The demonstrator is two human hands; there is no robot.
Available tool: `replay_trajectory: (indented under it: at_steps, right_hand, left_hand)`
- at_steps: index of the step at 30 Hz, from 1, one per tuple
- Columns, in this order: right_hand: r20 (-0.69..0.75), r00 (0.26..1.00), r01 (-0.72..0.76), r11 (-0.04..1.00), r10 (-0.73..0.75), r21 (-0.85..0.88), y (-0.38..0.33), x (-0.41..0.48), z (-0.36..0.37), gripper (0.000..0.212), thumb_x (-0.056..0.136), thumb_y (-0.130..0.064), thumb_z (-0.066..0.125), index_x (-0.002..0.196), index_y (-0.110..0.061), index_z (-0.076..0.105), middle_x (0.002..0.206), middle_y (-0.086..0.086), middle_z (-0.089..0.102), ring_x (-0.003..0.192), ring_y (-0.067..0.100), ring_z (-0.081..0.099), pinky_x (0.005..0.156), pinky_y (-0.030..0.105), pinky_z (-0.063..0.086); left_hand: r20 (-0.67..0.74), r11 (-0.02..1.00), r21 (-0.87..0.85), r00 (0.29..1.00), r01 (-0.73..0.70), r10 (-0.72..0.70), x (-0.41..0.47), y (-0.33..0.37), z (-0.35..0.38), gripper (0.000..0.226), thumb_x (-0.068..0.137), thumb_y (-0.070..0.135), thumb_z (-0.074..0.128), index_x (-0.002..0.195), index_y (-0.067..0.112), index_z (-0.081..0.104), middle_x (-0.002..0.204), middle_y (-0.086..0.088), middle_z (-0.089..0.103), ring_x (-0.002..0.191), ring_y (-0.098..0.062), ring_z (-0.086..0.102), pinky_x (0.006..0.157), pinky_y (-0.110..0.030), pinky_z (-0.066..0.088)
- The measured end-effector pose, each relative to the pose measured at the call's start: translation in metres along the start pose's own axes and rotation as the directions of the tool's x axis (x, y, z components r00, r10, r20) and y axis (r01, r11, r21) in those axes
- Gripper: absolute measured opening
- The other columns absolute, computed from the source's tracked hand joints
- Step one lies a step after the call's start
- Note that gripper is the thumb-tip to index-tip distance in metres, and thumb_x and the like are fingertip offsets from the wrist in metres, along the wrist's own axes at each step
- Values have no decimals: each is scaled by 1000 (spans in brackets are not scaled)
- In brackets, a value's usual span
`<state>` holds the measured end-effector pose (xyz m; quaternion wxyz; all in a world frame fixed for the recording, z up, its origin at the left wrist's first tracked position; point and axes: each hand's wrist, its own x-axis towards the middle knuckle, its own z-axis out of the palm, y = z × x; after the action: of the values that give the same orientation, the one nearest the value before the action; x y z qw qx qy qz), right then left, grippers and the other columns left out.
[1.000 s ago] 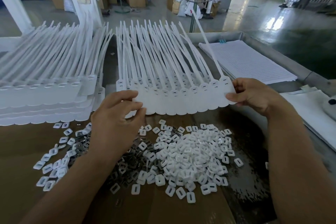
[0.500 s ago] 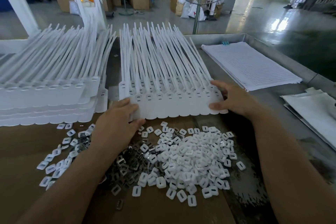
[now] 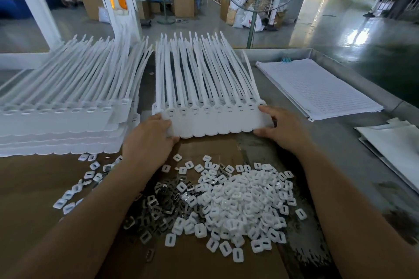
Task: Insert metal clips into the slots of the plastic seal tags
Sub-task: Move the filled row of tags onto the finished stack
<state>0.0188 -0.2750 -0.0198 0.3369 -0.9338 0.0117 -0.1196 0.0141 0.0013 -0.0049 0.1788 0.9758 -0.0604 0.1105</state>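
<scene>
Nearest us lie the metal clips (image 3: 163,201) beside a heap of white plastic caps (image 3: 244,199). Beyond, our left hand (image 3: 149,140) and right hand (image 3: 283,129) pinch opposite ends of the strip of seal tags (image 3: 215,120) — lowered flat onto the tag stack (image 3: 199,70) since a second ago — slots up, seemingly ready for clips.

Hidden under the left hand (image 3: 149,140): near corner of the tag strip (image 3: 215,120). Beneath that forearm (image 3: 102,210): some metal clips (image 3: 163,201). Cropped at left edge: stacked tags (image 3: 56,120).
</scene>
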Motion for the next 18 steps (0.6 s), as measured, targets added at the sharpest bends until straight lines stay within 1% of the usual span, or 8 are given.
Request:
replay_trajectory:
  at_steps: [4, 7, 9, 10, 11, 13, 15, 18]
  right_hand:
    - [16, 1000, 1, 1000, 0, -14, 1, 1, -4, 72, 69, -18, 80, 134, -15, 49, 140, 3, 44, 122, 18, 44, 101, 25, 32]
    - [104, 994, -28, 999, 32, -37, 2, 0, -10, 77, 66, -19, 82, 135, -17, 47, 139, 3, 44, 123, 21, 44, 106, 36, 34]
    - [130, 991, -28, 997, 37, -66, 2, -2, -12, 77, 66, -20, 82, 134, -19, 47, 140, 2, 43, 124, 22, 43, 106, 37, 34]
    - [120, 992, -23, 997, 31, -70, 2, -2, -13, 76, 66, -21, 82, 134, -19, 48, 140, 1, 43, 124, 22, 43, 106, 34, 33]
    - [107, 994, -17, 997, 24, -71, 1, -3, -14, 75, 66, -21, 82, 133, -19, 49, 140, 0, 43, 125, 20, 41, 103, 31, 31]
    - [89, 996, -11, 997, 18, -78, 0, -6, -14, 75, 65, -21, 82, 133, -19, 50, 140, -2, 44, 125, 18, 40, 97, 25, 28]
    - [81, 997, -14, 997, 21, -82, -3, -8, -15, 76, 65, -21, 83, 133, -19, 49, 140, -2, 43, 126, 18, 39, 98, 25, 27]
    - [71, 997, -28, 997, 33, -76, -8, -11, -16, 79, 64, -19, 83, 134, -21, 48, 141, -1, 42, 124, 21, 41, 104, 35, 32]
  left_hand:
    - [-11, 1000, 1, 1000, 18, -18, -3, 0, -4, 44, 82, 36, 63, 121, 15, 58, 137, -3, 46, 124, -24, 43, 102, -38, 34]
    - [-97, 981, -185, 993, 56, -75, -14, -3, -12, 40, 82, 29, 64, 120, 16, 60, 136, -3, 48, 121, -19, 44, 103, -32, 30]
    - [-70, 890, -429, 977, 154, -203, -23, -5, -16, 29, 81, 23, 65, 110, 20, 65, 117, 0, 61, 99, -12, 55, 87, -25, 39]
    - [36, 737, -628, 956, 249, -292, -26, -6, -20, 23, 80, 18, 66, 103, 21, 67, 105, 1, 65, 89, -11, 58, 78, -23, 44]
    - [184, 488, -802, 920, 344, -347, -29, -7, -24, 16, 80, 12, 65, 95, 19, 67, 97, 0, 66, 83, -12, 60, 68, -23, 48]
    - [398, 67, -889, 838, 452, -374, -31, -13, -29, 10, 81, 1, 58, 84, 10, 62, 84, -7, 67, 74, -15, 63, 54, -22, 53]
    - [456, -104, -884, 791, 456, -408, -32, -21, -32, 11, 85, -2, 51, 81, 6, 58, 69, -7, 68, 66, -13, 64, 49, -18, 53]
    - [445, -219, -895, 772, 388, -453, -34, -31, -37, 12, 87, -2, 47, 81, 6, 54, 55, -3, 67, 61, -13, 64, 48, -18, 53]
